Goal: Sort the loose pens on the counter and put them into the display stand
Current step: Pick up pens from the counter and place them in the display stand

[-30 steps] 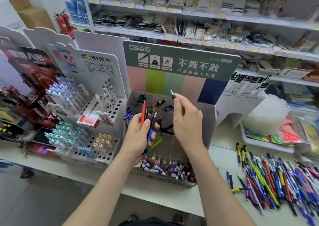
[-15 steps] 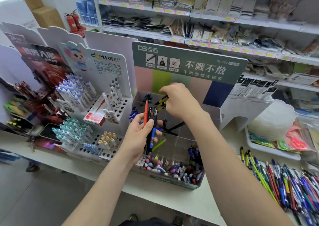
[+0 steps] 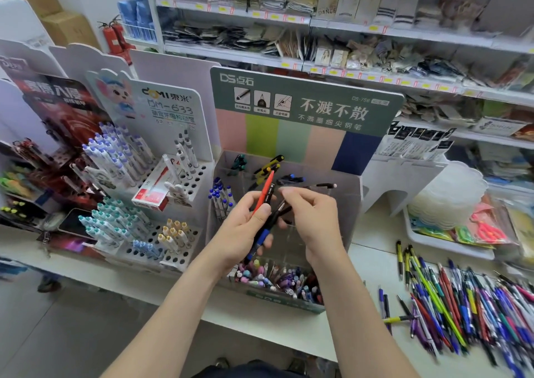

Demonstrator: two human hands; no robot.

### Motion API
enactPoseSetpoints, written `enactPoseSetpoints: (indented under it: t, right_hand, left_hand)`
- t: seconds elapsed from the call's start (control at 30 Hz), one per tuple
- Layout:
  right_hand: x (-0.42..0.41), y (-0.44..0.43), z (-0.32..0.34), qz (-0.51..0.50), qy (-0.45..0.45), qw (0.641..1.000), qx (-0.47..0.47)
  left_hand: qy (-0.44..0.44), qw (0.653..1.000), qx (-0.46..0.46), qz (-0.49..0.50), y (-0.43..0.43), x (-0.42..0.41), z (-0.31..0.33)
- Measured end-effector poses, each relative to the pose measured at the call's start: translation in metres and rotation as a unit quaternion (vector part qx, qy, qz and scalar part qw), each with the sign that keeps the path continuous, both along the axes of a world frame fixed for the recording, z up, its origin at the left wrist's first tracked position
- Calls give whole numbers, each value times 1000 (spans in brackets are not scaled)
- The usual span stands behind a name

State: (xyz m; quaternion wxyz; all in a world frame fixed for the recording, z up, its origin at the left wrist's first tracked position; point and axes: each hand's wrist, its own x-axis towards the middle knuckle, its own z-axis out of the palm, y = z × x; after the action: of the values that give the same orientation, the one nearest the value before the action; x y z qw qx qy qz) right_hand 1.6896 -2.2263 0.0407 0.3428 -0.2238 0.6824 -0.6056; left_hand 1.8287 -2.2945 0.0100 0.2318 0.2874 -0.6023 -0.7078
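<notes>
My left hand (image 3: 245,230) grips a small bundle of pens in front of the display stand: a red pen (image 3: 264,194) pointing up and black pens, one with a blue grip (image 3: 263,236). My right hand (image 3: 316,221) is right beside it, thumb and forefinger pinching the top end of a black pen (image 3: 278,208) in that bundle. The clear display stand (image 3: 351,204) with its green header holds a few pens in its rear compartments and several small capped pens in the front row. The pile of loose pens (image 3: 462,305) lies on the white counter (image 3: 370,265) at the right.
A white pen rack (image 3: 173,250) with blue, teal and yellow pens stands left of the stand. White trays with packets (image 3: 450,233) sit at the right rear. Shop shelves run behind. The counter's front edge (image 3: 260,328) is close to me.
My right hand has drawn back from the stand's rear compartment, where it left a pen, and now meets the bundle in my left hand. The view has shifted a little.
</notes>
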Motion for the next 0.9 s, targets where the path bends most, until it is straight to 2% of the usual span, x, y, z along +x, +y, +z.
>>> enactPoseSetpoints:
  t: [0.1, 0.2, 0.3, 0.43, 0.57, 0.63, 0.7, 0.8, 0.9]
  right_hand:
    - [-11, 4, -2, -103, 31, 993, -55]
    - [-16, 14, -1, -191, 105, 970, -112]
    - [-11, 27, 1, -228, 118, 952, -167]
    - [0, 36, -2, -166, 63, 966, -189]
    - [-6, 41, -15, -18, 36, 997, -72]
    - [-11, 40, -18, 70, 46, 996, -21]
    - [-14, 37, -20, 127, 93, 987, 12]
    - [-13, 30, -17, 113, 126, 985, 32]
    - [-10, 30, -14, 19, 54, 998, -10]
  left_hand:
    - [-33, 999, -16, -8, 7, -7, -1]
    - [-32, 999, -4, 19, 11, -12, -1]
    - [-29, 998, 2, 49, 10, -16, 1]
    - [-9, 995, 23, 97, 10, -24, 2]
    - [19, 990, 19, 137, 6, -27, 4]
    - [21, 994, -8, 109, 7, -29, 7]
    - [18, 997, -38, 67, 10, -31, 10]
    - [6, 998, -63, 30, 15, -33, 13]
    - [-15, 996, -82, 3, 16, -31, 18]
